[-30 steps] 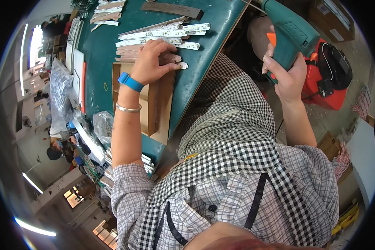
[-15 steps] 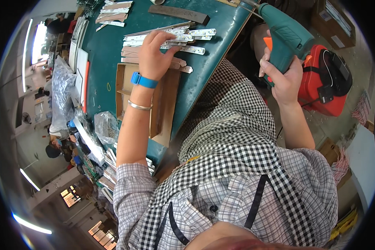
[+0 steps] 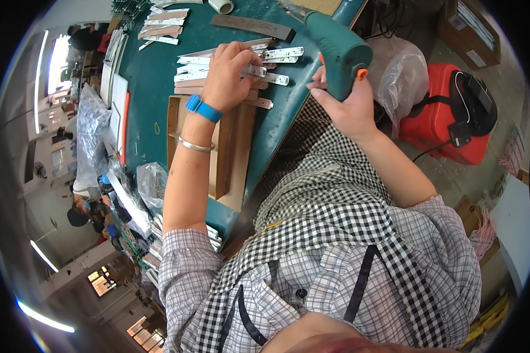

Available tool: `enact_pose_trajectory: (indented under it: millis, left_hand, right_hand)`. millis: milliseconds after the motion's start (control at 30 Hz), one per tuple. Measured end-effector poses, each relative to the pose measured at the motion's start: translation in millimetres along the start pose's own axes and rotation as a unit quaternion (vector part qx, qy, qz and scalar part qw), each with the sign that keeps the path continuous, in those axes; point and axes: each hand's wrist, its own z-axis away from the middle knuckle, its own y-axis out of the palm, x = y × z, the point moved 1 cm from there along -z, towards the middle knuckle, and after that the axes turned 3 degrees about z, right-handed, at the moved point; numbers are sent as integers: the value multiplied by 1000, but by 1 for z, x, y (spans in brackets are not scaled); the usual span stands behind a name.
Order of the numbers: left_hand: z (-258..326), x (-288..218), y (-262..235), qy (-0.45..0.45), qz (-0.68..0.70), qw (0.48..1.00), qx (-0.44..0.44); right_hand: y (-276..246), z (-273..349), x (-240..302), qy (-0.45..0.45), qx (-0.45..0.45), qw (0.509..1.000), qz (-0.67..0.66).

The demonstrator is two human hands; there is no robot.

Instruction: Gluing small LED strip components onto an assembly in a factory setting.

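— Strips [image 3: 241, 66], white and narrow: where did they lie?
— On the green table [image 3: 153, 106], beside a flat brown cardboard tray [image 3: 232, 147]; I saw a red case [image 3: 447, 117] on the floor.
— The hands?
— My left hand [image 3: 227, 73] pressed fingers on the strips; my right hand [image 3: 350, 109] gripped a teal power drill [image 3: 335, 47].
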Motion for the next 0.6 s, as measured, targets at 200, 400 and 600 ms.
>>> enact_pose_trajectory:
  millis: [200,400,600]
  left_hand:
    - [16,-6,-7,-24,44,999,-6]
    - [25,-9,-7,-44,59,997,32]
    - [17,-16,2,-43,31,997,56]
  right_hand:
    - [11,2,-9,-17,19,1000,-15]
    - [20,3,-5,-1,12,997,-82]
    - [26,-1,-4,-5,22,993,-115]
